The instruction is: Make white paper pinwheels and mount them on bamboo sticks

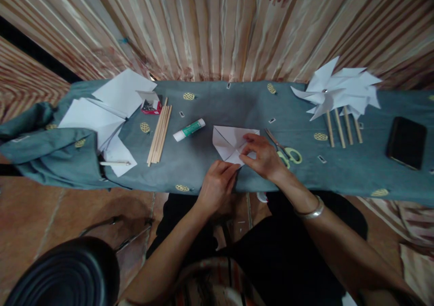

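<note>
A white sheet of paper (228,139) with dark lines meeting near its middle lies in front of me. My left hand (217,181) pinches its near corner at the table's front side. From the right, my right hand (261,154) has its thumb and fingers bent together on the paper's right part, covering some of it. Just beyond that hand are scissors (285,151) with light green handles, their blades pointing away to the left. A glue stick (189,130) with a green label lies left of the paper.
Wooden sticks (159,134) lie by a small red box (151,103) of tiny metal pieces. White paper sheets (93,116) and a pencil-like stick (115,163) are further left. Paper pinwheels (330,91) and a black phone-like object (406,142) lie right. A black stool (64,274) stands lower left.
</note>
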`<state>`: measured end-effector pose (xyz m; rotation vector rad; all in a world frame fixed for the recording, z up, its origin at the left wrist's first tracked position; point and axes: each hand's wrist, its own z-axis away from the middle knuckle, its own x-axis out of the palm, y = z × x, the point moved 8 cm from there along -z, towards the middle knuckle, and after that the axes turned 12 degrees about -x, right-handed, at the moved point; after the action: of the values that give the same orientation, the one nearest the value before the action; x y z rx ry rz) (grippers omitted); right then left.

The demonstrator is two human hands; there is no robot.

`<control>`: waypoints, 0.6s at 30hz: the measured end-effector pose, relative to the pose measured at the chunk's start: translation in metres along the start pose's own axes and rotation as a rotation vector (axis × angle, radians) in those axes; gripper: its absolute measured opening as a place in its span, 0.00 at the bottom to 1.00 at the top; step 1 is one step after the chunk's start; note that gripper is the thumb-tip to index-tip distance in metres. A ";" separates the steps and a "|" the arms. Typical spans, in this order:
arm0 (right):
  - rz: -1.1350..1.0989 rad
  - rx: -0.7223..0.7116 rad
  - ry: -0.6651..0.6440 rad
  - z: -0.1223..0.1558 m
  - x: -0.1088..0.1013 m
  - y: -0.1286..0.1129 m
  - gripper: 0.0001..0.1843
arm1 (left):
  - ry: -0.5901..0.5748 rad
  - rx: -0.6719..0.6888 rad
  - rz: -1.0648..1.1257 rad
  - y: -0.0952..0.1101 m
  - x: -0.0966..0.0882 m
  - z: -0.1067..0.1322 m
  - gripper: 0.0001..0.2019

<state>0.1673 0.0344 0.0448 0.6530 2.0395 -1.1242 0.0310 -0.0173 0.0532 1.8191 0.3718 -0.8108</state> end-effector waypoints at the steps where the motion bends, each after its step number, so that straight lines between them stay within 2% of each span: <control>1: 0.001 0.002 0.001 0.000 0.000 0.000 0.03 | -0.001 -0.005 -0.002 -0.001 0.000 0.000 0.12; 18: -0.006 -0.004 -0.025 -0.001 0.001 0.001 0.01 | 0.008 -0.009 -0.003 -0.001 0.002 0.002 0.12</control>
<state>0.1667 0.0356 0.0436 0.6281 2.0239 -1.1262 0.0307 -0.0191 0.0506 1.8141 0.3829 -0.8022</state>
